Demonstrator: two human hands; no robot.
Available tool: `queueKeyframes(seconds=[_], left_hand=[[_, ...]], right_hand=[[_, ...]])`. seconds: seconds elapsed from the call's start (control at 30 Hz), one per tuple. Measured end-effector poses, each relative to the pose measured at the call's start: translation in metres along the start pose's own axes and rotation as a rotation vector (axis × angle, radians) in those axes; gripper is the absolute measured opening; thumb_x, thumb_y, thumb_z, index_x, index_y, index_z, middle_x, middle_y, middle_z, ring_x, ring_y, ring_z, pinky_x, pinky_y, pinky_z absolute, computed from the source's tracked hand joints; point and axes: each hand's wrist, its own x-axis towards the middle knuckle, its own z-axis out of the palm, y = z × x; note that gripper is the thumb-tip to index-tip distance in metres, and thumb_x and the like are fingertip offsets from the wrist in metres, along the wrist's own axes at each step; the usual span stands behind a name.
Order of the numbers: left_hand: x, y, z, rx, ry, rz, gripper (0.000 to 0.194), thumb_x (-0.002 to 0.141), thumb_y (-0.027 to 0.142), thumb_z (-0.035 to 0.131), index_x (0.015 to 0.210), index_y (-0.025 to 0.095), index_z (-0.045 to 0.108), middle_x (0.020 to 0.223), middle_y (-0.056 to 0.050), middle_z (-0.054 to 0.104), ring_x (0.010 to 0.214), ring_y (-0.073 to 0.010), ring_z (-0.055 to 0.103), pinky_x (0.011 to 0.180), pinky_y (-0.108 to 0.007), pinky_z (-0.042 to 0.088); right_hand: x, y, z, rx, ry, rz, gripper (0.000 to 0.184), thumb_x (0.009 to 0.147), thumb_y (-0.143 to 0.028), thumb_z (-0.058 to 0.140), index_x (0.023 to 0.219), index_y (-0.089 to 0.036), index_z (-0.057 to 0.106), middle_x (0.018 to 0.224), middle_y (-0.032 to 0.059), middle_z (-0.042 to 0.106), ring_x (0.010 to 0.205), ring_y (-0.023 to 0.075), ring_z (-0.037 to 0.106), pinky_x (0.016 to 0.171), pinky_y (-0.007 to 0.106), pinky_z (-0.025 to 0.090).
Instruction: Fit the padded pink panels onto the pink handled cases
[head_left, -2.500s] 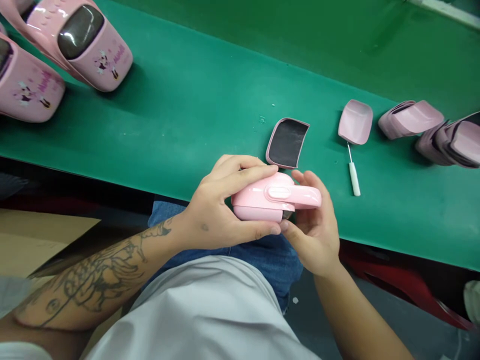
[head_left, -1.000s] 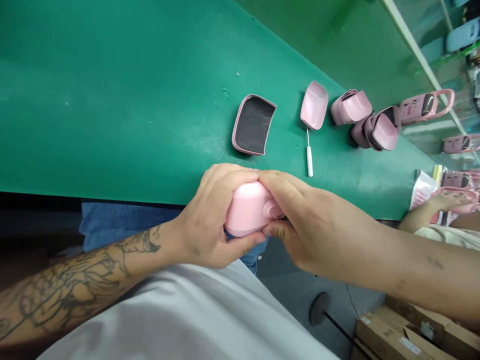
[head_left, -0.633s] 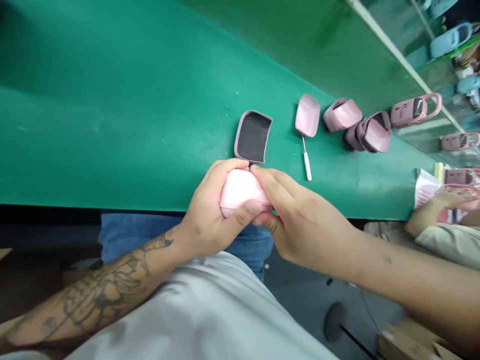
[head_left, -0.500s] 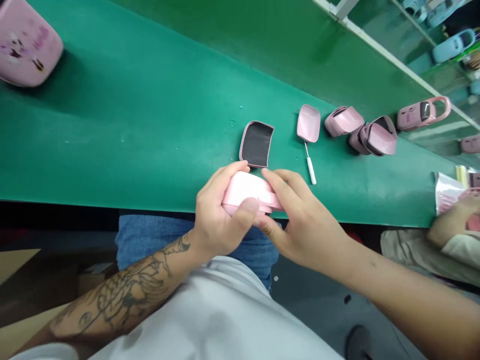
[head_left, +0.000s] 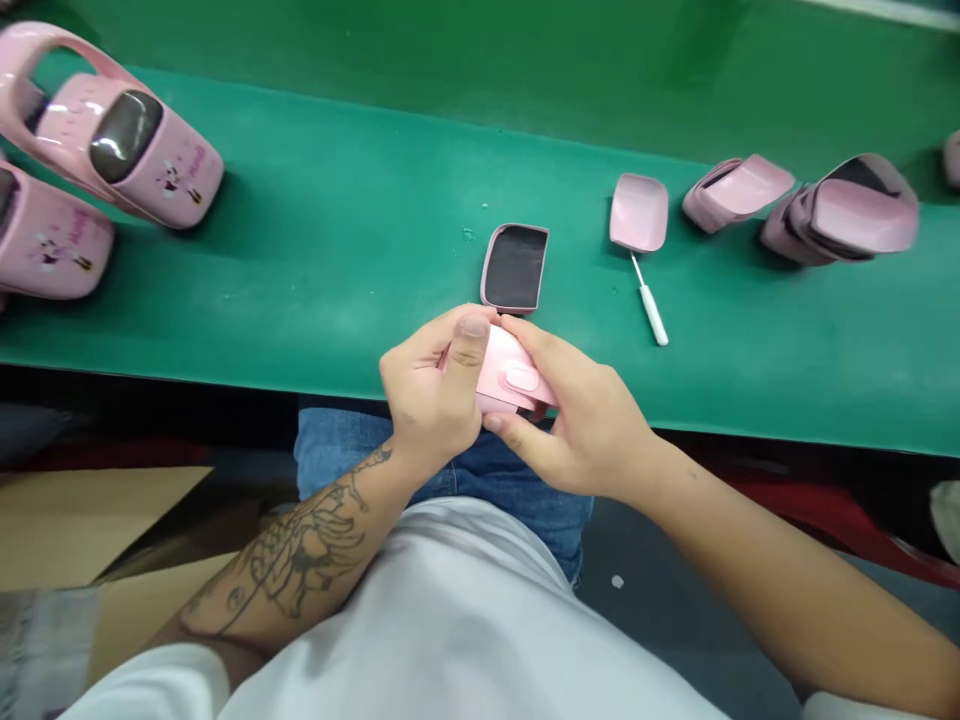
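Over the front edge of the green table, both hands hold a small pink plastic casing [head_left: 501, 368] with a raised oval button. My left hand [head_left: 439, 385] is closed round its left end, thumb up along the side. Fingers and thumb of my right hand [head_left: 581, 415] grip the other end. Much of the casing is hidden by the hands. Just beyond the fingertips lies a curved pink shell [head_left: 516, 268] with a dark inner face. To the right, a white-handled screwdriver [head_left: 653, 315] rests with its shaft against a pink cover [head_left: 639, 212].
Stacked pink covers [head_left: 739, 190] stand at the right, beside another stack [head_left: 855, 215]. At the left are a pink handled case [head_left: 169, 165] with a dark window and a second printed case [head_left: 56, 235]. A cardboard box [head_left: 90, 520] sits below the table.
The view has swung left, bringing the handled cases into sight and the neighbouring person nearly out. My left thumb has lifted from the casing's front to its upper side. Both hands keep their hold.
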Motion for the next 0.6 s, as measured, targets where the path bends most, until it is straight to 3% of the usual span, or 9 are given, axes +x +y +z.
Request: queueKeyframes(seconds=[0.17,0.3,0.43,0.53,0.6], left_hand=[[-0.005,0.0,-0.002,0.093,0.011,-0.029,0.051,0.105,0.069,0.058,0.1,0.025,0.083,0.1,-0.004,0.084,0.092,-0.0237,0.08,0.08,-0.038,0.063],[-0.005,0.001,-0.002,0.014,0.049,-0.071,0.057,0.103,0.073,0.056,0.096,0.024,0.085,0.098,-0.005,0.085,0.089,-0.0238,0.079,0.079,-0.037,0.062],[0.012,-0.005,-0.005,-0.235,0.098,-0.244,0.059,0.098,0.072,0.064,0.089,0.019,0.086,0.091,-0.009,0.084,0.084,-0.0237,0.079,0.076,-0.033,0.059],[0.033,-0.012,-0.014,-0.559,0.153,-0.478,0.059,0.092,0.071,0.066,0.083,0.015,0.083,0.086,-0.012,0.082,0.08,-0.0261,0.079,0.075,-0.035,0.062],[0.045,-0.014,-0.022,-0.763,0.2,-0.576,0.052,0.092,0.063,0.062,0.08,0.016,0.08,0.081,-0.01,0.08,0.079,-0.0267,0.079,0.076,-0.037,0.064]], right_hand=[[-0.004,-0.01,0.012,-0.017,0.052,0.018,0.07,0.096,-0.038,0.07,0.161,-0.023,0.047,0.157,0.0137,0.067,0.139,0.0371,0.069,0.098,0.049,0.068],[-0.002,-0.011,0.016,-0.064,0.091,0.024,0.072,0.097,-0.041,0.071,0.162,-0.022,0.046,0.155,0.0165,0.067,0.136,0.0419,0.069,0.091,0.052,0.069],[-0.001,0.003,0.014,0.038,0.071,-0.033,0.077,0.097,-0.05,0.076,0.163,-0.027,0.045,0.157,0.0142,0.065,0.135,0.0385,0.069,0.099,0.054,0.067],[-0.006,0.016,0.03,0.174,0.28,-0.024,0.101,0.087,-0.06,0.086,0.169,-0.028,0.035,0.162,0.0194,0.056,0.129,0.0374,0.07,0.106,0.059,0.064],[-0.008,0.02,0.051,0.264,0.348,0.036,0.104,0.087,-0.06,0.086,0.171,-0.029,0.031,0.163,0.0202,0.054,0.13,0.0368,0.07,0.109,0.06,0.062]])
